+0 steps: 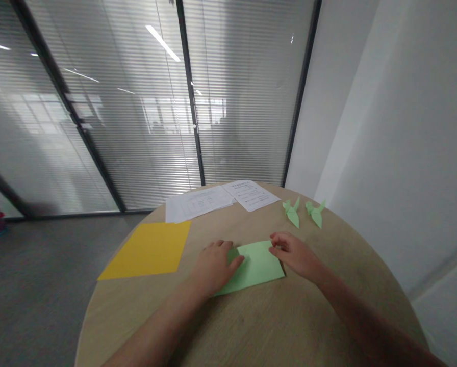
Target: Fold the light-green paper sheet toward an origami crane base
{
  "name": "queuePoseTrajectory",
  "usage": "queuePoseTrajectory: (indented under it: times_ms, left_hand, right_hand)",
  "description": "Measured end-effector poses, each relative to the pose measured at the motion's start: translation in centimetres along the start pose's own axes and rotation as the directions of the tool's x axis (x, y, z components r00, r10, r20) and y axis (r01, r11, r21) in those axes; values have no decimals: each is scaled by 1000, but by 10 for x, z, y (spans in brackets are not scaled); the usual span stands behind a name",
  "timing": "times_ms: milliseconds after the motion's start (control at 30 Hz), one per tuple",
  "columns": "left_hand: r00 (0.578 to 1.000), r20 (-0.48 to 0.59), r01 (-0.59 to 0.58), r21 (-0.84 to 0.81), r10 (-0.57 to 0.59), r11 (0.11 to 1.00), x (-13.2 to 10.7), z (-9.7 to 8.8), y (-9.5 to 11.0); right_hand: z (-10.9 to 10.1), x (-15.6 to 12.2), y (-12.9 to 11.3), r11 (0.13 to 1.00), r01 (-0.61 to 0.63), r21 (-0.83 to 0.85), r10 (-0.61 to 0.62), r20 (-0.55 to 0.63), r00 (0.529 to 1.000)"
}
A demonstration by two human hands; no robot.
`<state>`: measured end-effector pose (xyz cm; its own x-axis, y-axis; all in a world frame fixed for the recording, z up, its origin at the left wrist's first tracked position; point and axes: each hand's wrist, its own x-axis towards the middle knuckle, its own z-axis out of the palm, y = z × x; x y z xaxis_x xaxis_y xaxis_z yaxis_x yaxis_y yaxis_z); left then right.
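Observation:
A light green sheet of paper (257, 267) lies folded flat on the round wooden table (251, 326). My left hand (215, 265) rests palm down on its left part, fingers pressing the paper. My right hand (295, 253) touches the sheet's upper right corner with pinched fingertips. Neither hand lifts the paper off the table.
A yellow square sheet (148, 250) lies left of my hands. Printed white pages (198, 203) (251, 194) sit at the table's far edge. Two folded green paper cranes (292, 212) (315, 212) stand at the far right. Glass partitions with blinds stand behind, and a white wall is to the right.

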<state>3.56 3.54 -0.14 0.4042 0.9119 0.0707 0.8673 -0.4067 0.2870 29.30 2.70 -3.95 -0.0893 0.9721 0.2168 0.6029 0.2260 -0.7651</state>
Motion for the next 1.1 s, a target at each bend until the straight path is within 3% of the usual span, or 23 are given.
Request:
queuePoseTrajectory:
  times_ms: [167,333,400,500,567,700,900,1100]
  left_hand:
    - [999,44,12,-271,0,963,6,-17,-16]
    - [985,157,129,-425,-67,896,4,-34,-25]
    - [960,277,169,-487,-31,857,3,-38,-27]
    - [890,455,259,-561,32,786,1,-39,-30]
    - [860,508,310,-605,55,733,2,-34,-31]
    - [847,505,239,-639,165,732,3,-18,-23]
    - [887,375,94,-719,270,688,-3,0,0]
    - [883,387,166,-788,267,593,-5,10,11]
  right_hand:
    - [-8,-8,-13,930,-41,367,-4,120,993]
    - [-18,-20,-27,891,36,453,-147,211,966]
    - [-23,-23,-29,865,66,497,-219,255,942]
    - [-31,-27,-32,833,115,541,-314,292,903]
    - [-37,-30,-35,822,158,547,-362,287,887]
    - [-46,-33,-41,818,233,526,-412,252,876]
    - [-57,-38,-39,786,338,518,-490,187,852]
    - [-63,-40,-34,756,334,564,-482,133,866]
